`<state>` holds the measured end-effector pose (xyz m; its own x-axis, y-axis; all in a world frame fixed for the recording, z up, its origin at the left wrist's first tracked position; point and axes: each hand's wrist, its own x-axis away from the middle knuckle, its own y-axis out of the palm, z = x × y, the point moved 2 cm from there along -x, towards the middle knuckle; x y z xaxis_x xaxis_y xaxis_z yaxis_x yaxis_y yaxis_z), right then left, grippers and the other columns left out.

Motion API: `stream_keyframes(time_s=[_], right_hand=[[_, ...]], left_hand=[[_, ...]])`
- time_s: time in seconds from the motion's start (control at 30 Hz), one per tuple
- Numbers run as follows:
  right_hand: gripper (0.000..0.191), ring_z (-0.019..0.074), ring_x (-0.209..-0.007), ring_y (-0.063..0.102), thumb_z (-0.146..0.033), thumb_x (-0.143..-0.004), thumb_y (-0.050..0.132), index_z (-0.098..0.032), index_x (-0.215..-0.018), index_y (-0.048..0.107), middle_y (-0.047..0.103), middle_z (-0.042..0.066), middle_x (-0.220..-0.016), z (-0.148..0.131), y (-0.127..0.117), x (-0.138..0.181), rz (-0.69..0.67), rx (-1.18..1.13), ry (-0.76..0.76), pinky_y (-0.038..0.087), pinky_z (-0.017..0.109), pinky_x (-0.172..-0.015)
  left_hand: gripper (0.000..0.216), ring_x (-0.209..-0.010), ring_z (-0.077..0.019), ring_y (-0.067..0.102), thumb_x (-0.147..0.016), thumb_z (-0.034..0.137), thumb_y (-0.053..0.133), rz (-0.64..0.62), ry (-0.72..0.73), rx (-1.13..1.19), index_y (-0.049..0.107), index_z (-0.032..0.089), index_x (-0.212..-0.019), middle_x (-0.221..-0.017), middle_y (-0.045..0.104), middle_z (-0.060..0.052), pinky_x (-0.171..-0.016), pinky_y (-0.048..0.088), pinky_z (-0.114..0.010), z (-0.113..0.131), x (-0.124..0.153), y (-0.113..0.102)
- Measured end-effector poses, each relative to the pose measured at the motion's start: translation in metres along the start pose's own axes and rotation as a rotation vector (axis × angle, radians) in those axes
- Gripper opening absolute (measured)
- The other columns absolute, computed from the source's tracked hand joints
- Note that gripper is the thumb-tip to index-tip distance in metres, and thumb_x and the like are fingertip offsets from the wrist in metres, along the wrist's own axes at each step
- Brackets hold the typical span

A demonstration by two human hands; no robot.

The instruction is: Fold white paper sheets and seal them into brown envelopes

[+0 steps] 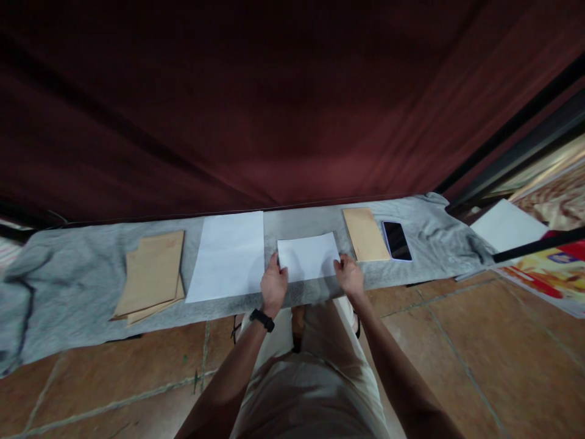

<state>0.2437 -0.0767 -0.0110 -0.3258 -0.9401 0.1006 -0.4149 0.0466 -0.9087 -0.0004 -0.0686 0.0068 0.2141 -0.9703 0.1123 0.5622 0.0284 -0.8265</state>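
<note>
A white sheet of paper (308,257), smaller than the one beside it and perhaps folded, lies in front of me on the grey cloth. My left hand (274,281) pinches its left edge, thumb on top. At its right edge my right hand (350,275) grips the paper with curled fingers. To the left rests a larger stack of white paper (231,256). A brown envelope (365,235) lies just right of my right hand. Farther left are several brown envelopes (155,268) in a loose, overlapping pile.
A phone (398,241) lies face up right of the single envelope. The grey cloth (73,268) covers a long narrow surface against a dark red curtain (292,122). Beyond its right end are a white sheet (509,228) and a colourful printed package (557,268). Tiled floor lies below.
</note>
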Motion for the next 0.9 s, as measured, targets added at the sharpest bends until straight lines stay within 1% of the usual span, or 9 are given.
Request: stream_keyframes(time_s=[0.13,0.2,0.27,0.33,0.4,0.5,0.67,0.8,0.9], right_hand=[[0.043,0.0307,-0.116,0.06,-0.034,-0.102,0.04,-0.013,-0.137,0.053,0.064,0.02,-0.124,-0.001,0.002,0.011,0.2,-0.052,-0.164,0.047,0.043,-0.098],[0.048,0.0326,-0.129,0.052,-0.033,-0.103,0.035,-0.01,-0.143,0.049,0.058,0.023,-0.135,-0.006,0.006,0.018,0.251,-0.106,-0.288,0.043,0.049,-0.107],[0.05,0.0301,-0.138,0.046,-0.033,-0.105,0.03,-0.01,-0.146,0.047,0.053,0.02,-0.145,-0.015,0.012,0.027,0.212,-0.169,-0.43,0.039,0.049,-0.113],[0.05,0.0258,-0.143,0.042,-0.033,-0.106,0.028,-0.013,-0.148,0.048,0.05,0.015,-0.151,-0.026,0.021,0.036,0.116,-0.203,-0.582,0.037,0.046,-0.118],[0.05,0.023,-0.144,0.041,-0.033,-0.106,0.028,-0.015,-0.148,0.049,0.05,0.011,-0.153,-0.035,0.029,0.045,0.032,-0.188,-0.705,0.033,0.045,-0.121],[0.051,0.0224,-0.145,0.04,-0.033,-0.106,0.03,-0.015,-0.152,0.045,0.049,0.01,-0.154,-0.04,0.037,0.053,-0.01,-0.118,-0.772,0.029,0.047,-0.123],[0.053,0.0242,-0.147,0.039,-0.036,-0.105,0.037,-0.014,-0.153,0.042,0.045,0.012,-0.156,-0.032,0.043,0.055,0.012,-0.022,-0.759,0.029,0.048,-0.123],[0.053,0.0247,-0.147,0.038,-0.037,-0.105,0.039,-0.015,-0.153,0.042,0.043,0.012,-0.158,-0.02,0.04,0.054,0.021,0.021,-0.756,0.028,0.048,-0.123],[0.054,0.0246,-0.148,0.037,-0.037,-0.105,0.04,-0.017,-0.155,0.038,0.041,0.012,-0.159,-0.01,0.034,0.054,0.024,0.039,-0.741,0.028,0.049,-0.123]], left_hand=[[0.047,-0.131,-0.0292,0.052,-0.097,0.02,0.045,0.161,0.256,-0.1,0.046,0.014,-0.144,-0.139,0.056,-0.017,-0.11,0.043,-0.044,0.002,0.013,0.003],[0.047,-0.143,-0.0288,0.04,-0.101,0.022,0.038,0.154,0.444,-0.129,0.043,0.013,-0.147,-0.152,0.046,-0.017,-0.117,0.037,-0.047,0.007,0.027,0.013],[0.052,-0.15,-0.0279,0.03,-0.101,0.024,0.037,0.073,0.62,-0.151,0.036,0.013,-0.152,-0.159,0.039,-0.015,-0.121,0.033,-0.049,0.013,0.042,0.029],[0.061,-0.152,-0.0273,0.027,-0.099,0.024,0.039,0.004,0.706,-0.201,0.026,0.01,-0.157,-0.161,0.036,-0.016,-0.123,0.03,-0.052,0.016,0.055,0.046],[0.064,-0.153,-0.0259,0.027,-0.097,0.019,0.038,-0.02,0.713,-0.268,0.022,0.007,-0.158,-0.162,0.035,-0.019,-0.124,0.028,-0.051,0.014,0.061,0.059],[0.063,-0.152,-0.0258,0.028,-0.097,0.017,0.036,-0.04,0.715,-0.325,0.024,0.004,-0.157,-0.162,0.033,-0.021,-0.124,0.028,-0.049,0.007,0.062,0.066],[0.062,-0.153,-0.0254,0.024,-0.099,0.021,0.032,-0.047,0.727,-0.307,0.021,0.008,-0.159,-0.162,0.034,-0.018,-0.124,0.027,-0.049,-0.002,0.057,0.059],[0.064,-0.154,-0.0269,0.02,-0.1,0.03,0.038,-0.05,0.707,-0.319,0.024,0.006,-0.157,-0.163,0.031,-0.02,-0.125,0.025,-0.049,-0.006,0.058,0.051],[0.068,-0.154,-0.0279,0.022,-0.1,0.039,0.043,-0.057,0.691,-0.323,0.025,0.008,-0.157,-0.162,0.032,-0.02,-0.125,0.026,-0.05,-0.008,0.06,0.045]])
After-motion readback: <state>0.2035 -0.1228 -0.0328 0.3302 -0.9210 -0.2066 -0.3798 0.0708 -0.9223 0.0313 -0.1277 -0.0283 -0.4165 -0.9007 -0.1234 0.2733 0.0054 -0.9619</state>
